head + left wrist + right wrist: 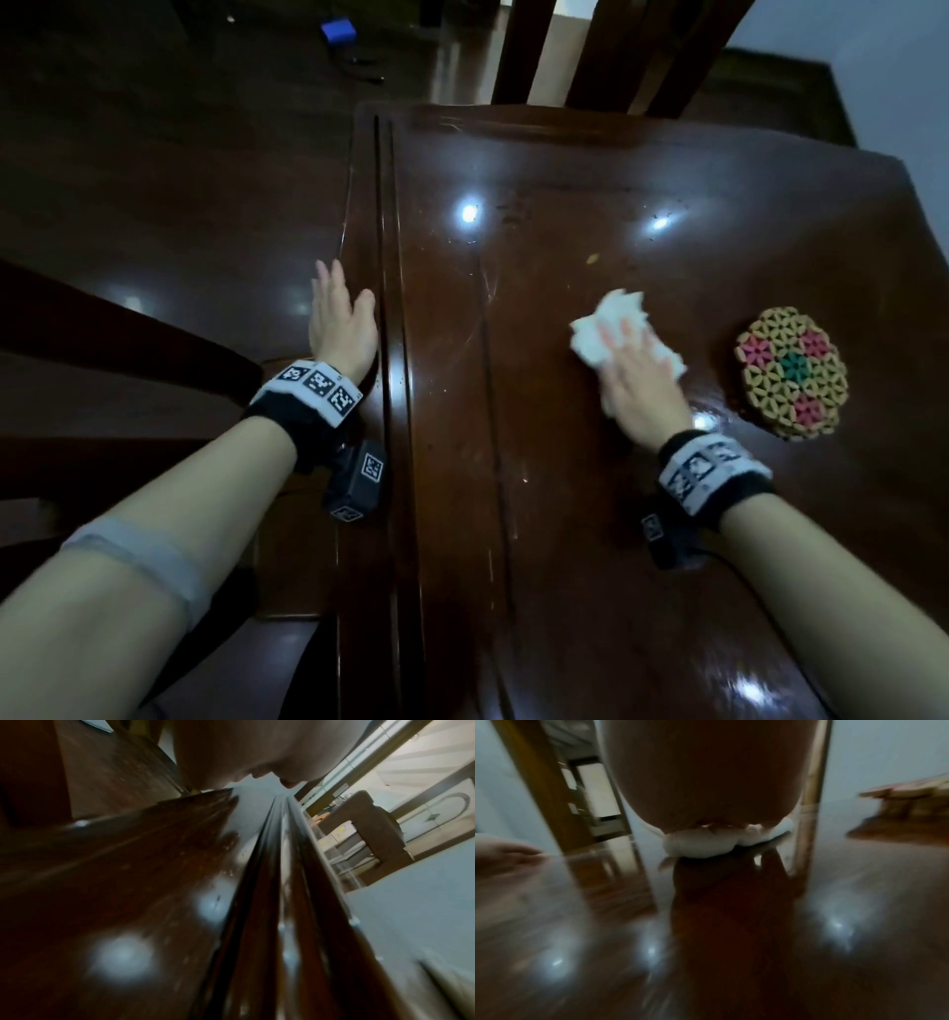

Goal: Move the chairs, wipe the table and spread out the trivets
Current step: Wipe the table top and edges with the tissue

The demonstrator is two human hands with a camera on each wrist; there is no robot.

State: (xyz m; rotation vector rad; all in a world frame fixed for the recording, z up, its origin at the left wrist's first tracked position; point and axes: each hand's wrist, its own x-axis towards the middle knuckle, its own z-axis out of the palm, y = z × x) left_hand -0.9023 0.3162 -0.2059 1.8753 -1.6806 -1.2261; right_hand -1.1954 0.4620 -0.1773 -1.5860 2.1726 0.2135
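A dark glossy wooden table (pixel 565 514) fills the head view. My right hand (pixel 634 370) lies flat with straight fingers on a crumpled white tissue (pixel 606 324) and presses it onto the tabletop. The tissue (pixel 700 845) shows under my palm in the right wrist view. A stack of round woven trivets (pixel 791 372), tan with pink and green flowers, sits just right of that hand. My left hand (pixel 341 318) rests flat and open on the table's left edge, holding nothing. Crumbs (pixel 593 258) lie beyond the tissue.
A wooden chair back (pixel 606 51) stands at the table's far edge. Another dark chair (pixel 128 334) is on the left beside my left arm. A blue object (pixel 336 30) lies on the floor far left.
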